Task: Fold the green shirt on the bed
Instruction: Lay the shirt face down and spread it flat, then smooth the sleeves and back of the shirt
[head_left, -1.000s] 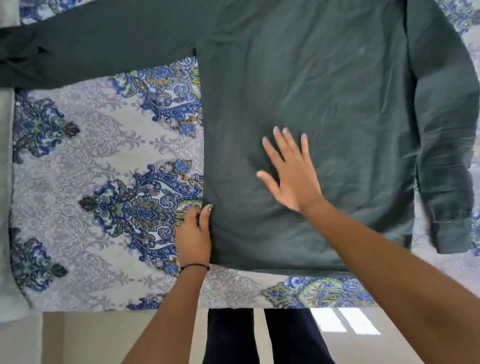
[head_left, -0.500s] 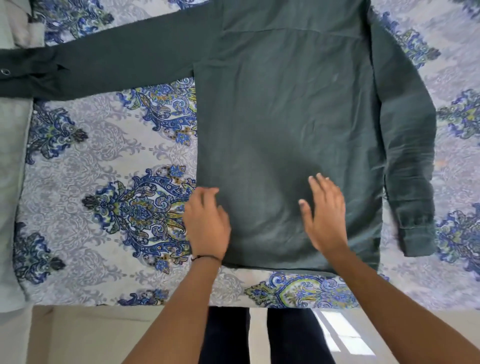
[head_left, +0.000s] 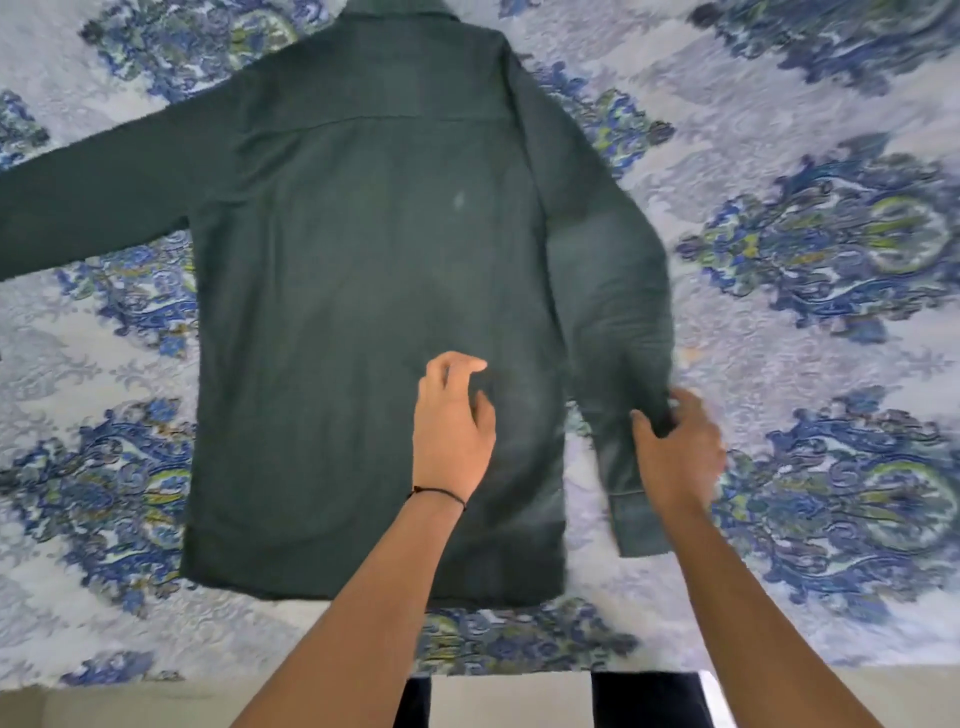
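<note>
Across the bed, spread flat and back-up: green shirt, collar at the far end, hem nearest the person, long axis running straight away from the body. Right of the back panel, just beside its side seam and roughly parallel to it: right sleeve, pointing down toward the hem, cuff lowest. Left of the back panel: left sleeve, stretched out sideways past the picture's edge. Grips the right sleeve a little above the cuff with the right hand, thumb on the panel side, fingers curled round the outer edge, cloth pinched between. Hovers or rests over the lower right of the back panel with the left hand, fingers loosely curled, nothing seen held; too blurred to say whether touching the cloth. Looks like the first fold: calls for carrying the right sleeve leftward, across its own long axis, onto the back panel. Sits already in the right hand, the nearer one; leaves the left hand well placed to pin the panel along the fold line. Risks dragging the whole panel sideways if pulled without that hold.
</note>
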